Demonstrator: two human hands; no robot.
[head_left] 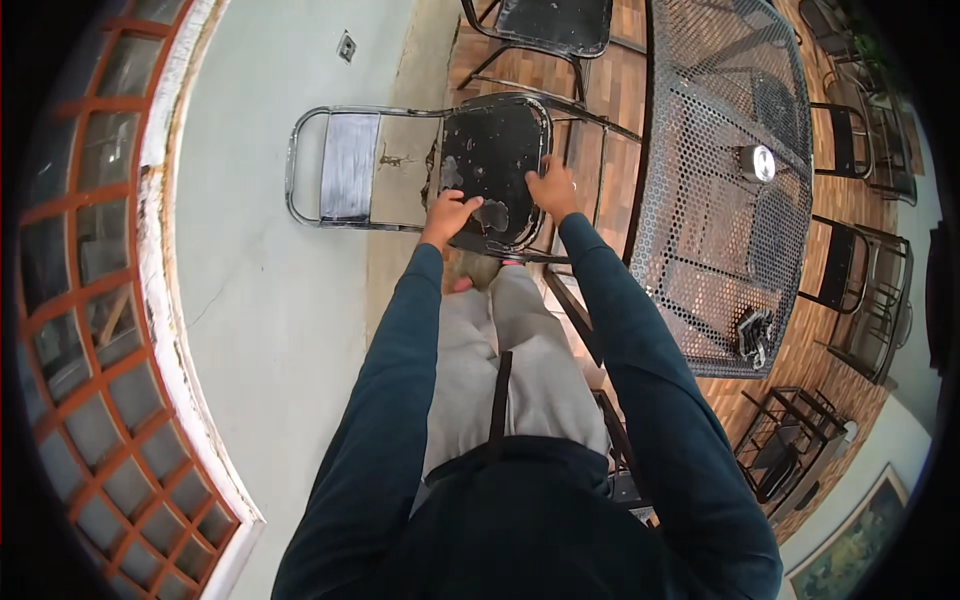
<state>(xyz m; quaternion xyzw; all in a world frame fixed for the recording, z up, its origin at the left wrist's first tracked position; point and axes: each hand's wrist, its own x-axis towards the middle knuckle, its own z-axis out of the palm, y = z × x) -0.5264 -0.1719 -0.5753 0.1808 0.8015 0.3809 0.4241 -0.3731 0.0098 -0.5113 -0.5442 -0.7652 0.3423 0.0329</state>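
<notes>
I see the round black mesh table (720, 200) filling the right side, with the pale concrete floor (270, 300) to the left. Straight ahead of me stands the metal chair (440, 165), its worn black seat (495, 160) nearest me and its chrome backrest (340, 165) stretching away to the left, so the chair's long axis runs left to right across my view. Both arms reach forward about equally. My left hand (448, 215) grips the seat's near edge; my right hand (552, 190) sits on the seat's right rim. The hands are apart, and I think both are clamped on the seat, though the fingers curl out of sight.
</notes>
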